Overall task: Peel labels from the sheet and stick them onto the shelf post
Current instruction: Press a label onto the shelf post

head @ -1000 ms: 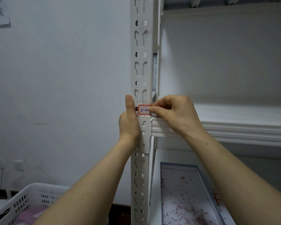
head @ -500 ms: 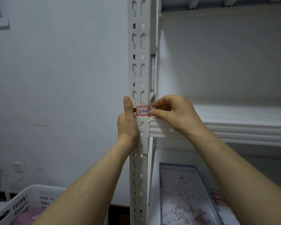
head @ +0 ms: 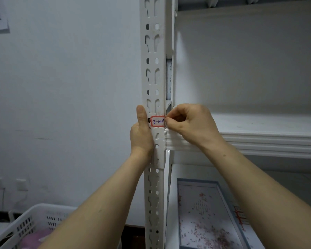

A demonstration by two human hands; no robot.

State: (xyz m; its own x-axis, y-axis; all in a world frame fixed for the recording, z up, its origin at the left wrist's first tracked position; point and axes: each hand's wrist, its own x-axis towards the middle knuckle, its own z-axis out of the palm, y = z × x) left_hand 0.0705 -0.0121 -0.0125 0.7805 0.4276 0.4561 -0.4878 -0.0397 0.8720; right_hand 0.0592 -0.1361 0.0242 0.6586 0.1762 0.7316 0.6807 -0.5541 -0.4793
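Note:
A small red-bordered label [head: 157,121] with blue handwriting sits flat on the front face of the white slotted shelf post [head: 153,72], just above the shelf beam. My left hand [head: 141,135] holds the post from its left side, thumb lying straight up along the edge beside the label; its fingers are hidden behind the post. My right hand [head: 190,123] has curled fingers, and its thumb and forefinger tips pinch the label's right edge at the post's corner. A sheet with red-bordered labels [head: 241,217] lies partly hidden under my right forearm on the lower shelf.
A white shelf board [head: 267,130] runs right from the post. On the shelf below lies a flat box with a speckled pink-and-white lid [head: 203,212]. A white perforated basket [head: 31,225] stands at the lower left by the wall, near wall sockets [head: 9,184].
My right fingertips have slid rightward off the label's face to its right edge, so the whole written label now shows. My left hand has stayed on the post.

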